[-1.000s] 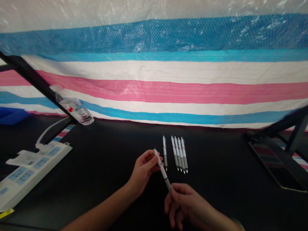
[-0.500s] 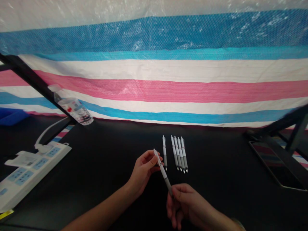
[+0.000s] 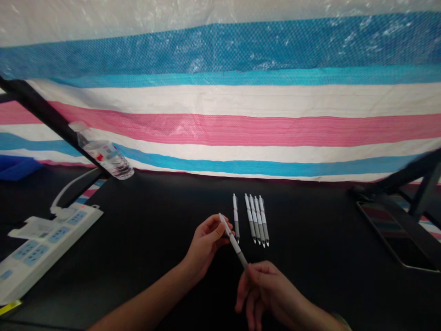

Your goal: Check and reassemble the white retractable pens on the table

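1. The left hand [image 3: 204,246], just below the middle of the frame, grasps the white upper part of a pen [image 3: 235,246] between thumb and fingers; the pen's white end pokes out above the thumb.
2. The right hand [image 3: 272,285], lower and a little right of centre, pinches the grey grip of that same pen with thumb and forefinger (its writing tip is hidden there), the other fingers hanging loosely curled below.
3. So the pen is slung between the two hands, slanting from upper left to lower right, above a black table [image 3: 165,202].
4. Just beside the left fingertips, slightly right of centre, a lone pen [image 3: 235,212] lies on the table, grey end toward the bottom of the frame.
5. To its right, with a gap between, four pens [image 3: 254,216] lie close together, pointing the same way (white above, grey below, like the one in hand).
6. At the lower left sits a white power strip [image 3: 58,233] with a white plug-in block [image 3: 36,227] beside it.
7. A clear bottle [image 3: 112,158] is at the left, near a slanting black bar [image 3: 51,112].
8. A dark phone [image 3: 396,234] lies at the right edge.
9. A striped sheet [image 3: 220,131] fills the upper frame.
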`<state>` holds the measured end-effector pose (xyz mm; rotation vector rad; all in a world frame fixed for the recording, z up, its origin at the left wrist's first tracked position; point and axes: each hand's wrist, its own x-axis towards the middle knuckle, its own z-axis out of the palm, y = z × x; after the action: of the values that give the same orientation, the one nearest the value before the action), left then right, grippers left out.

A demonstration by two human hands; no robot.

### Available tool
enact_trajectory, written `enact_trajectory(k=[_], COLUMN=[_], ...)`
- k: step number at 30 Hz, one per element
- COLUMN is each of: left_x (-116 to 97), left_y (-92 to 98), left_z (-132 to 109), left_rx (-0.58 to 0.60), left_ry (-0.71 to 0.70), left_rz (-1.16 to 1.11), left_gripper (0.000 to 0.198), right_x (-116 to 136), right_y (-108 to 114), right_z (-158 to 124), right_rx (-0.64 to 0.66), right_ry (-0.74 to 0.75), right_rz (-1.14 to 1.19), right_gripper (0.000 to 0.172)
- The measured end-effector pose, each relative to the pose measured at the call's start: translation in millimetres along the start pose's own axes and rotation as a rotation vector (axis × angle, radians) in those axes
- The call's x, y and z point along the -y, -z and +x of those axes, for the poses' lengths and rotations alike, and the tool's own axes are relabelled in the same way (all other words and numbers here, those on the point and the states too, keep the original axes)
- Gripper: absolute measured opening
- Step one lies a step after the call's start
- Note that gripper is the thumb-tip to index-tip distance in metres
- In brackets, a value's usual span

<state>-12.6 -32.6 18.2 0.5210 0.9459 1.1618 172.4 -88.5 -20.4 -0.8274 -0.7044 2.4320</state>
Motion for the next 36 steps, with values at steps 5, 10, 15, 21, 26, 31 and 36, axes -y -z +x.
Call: enact_trajectory(k=[5,10,15,21,26,31,36], left_x=[2,3,3,4,6,6,5], left_y=[-0.1,-1.1,-4.3,-5.5,-3.7,-3.9,-4.7], left_z=[1,2,0,-4,-1,0,-2], left_rx=[0.059,0.083,0.103,0.079,0.09,0.083,0.075], left_ry=[0.03,0.044,-0.056,-0.139,-0.16,-0.165,-0.153], left_rz=[-0.054,-0.113,-0.058,0.126,0.191,0.192,0.191], left_gripper=[0.034,0.034,0.029,0.043,0.038,0.038,0.039], right_x=[-4,-2,10,17,17,19,18], right_y=[6,5,-2,-5,-7,-8,-7], right_z=[2,2,-3,-4,-5,-5,-5], right_rx=[0.059,0.079,0.056,0.052,0.036,0.021,0.023], right_ry=[-0.034,-0.027,0.02,0.01,-0.003,-0.009,-0.009], right_rz=[0.055,0.1,0.141,0.159,0.134,0.13,0.134], right_gripper=[0.057,0.055,0.044,0.042,0.045,0.044,0.044])
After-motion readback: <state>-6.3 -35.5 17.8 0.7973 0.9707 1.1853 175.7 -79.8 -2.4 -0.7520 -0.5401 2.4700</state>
